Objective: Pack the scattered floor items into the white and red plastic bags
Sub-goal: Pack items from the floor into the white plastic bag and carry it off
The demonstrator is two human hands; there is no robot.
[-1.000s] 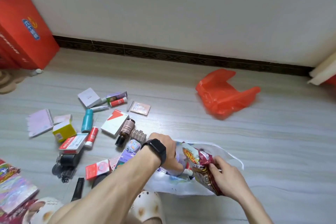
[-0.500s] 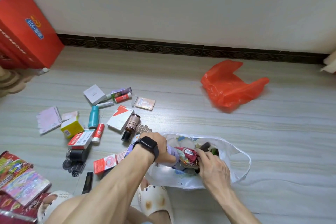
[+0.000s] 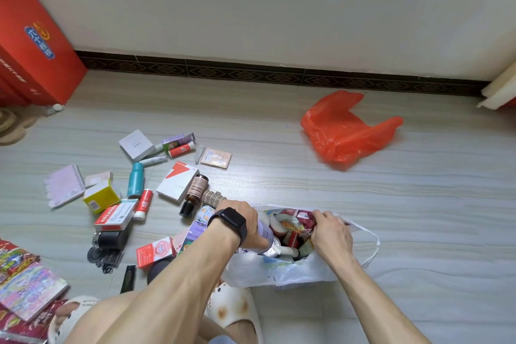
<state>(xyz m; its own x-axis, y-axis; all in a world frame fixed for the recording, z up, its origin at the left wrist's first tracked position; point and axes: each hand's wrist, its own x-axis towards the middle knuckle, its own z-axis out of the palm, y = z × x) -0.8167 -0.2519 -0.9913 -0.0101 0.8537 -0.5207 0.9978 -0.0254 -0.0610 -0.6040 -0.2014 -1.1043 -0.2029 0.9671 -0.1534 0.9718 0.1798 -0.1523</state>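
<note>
The white plastic bag (image 3: 279,271) lies open on the floor in front of me, filled with several packets and bottles. My left hand (image 3: 245,225), with a black watch on the wrist, is shut on a pale purple bottle (image 3: 265,233) at the bag's mouth. My right hand (image 3: 331,232) presses a red snack packet (image 3: 297,220) down inside the bag. The red plastic bag (image 3: 346,131) lies crumpled and apart, further back to the right. Several scattered items lie to the left: a teal bottle (image 3: 136,183), a white and red box (image 3: 177,181), a brown bottle (image 3: 195,193).
A big red carton (image 3: 30,47) stands against the wall at the far left. Colourful packets and a book (image 3: 28,288) lie at the lower left. My feet in white slippers (image 3: 234,307) are just below the white bag. A dark skirting runs along the wall.
My right hand has pushed the red snack packet from above the bag's rim down into the white bag. My left hand stays at the bag's mouth on the purple bottle.
</note>
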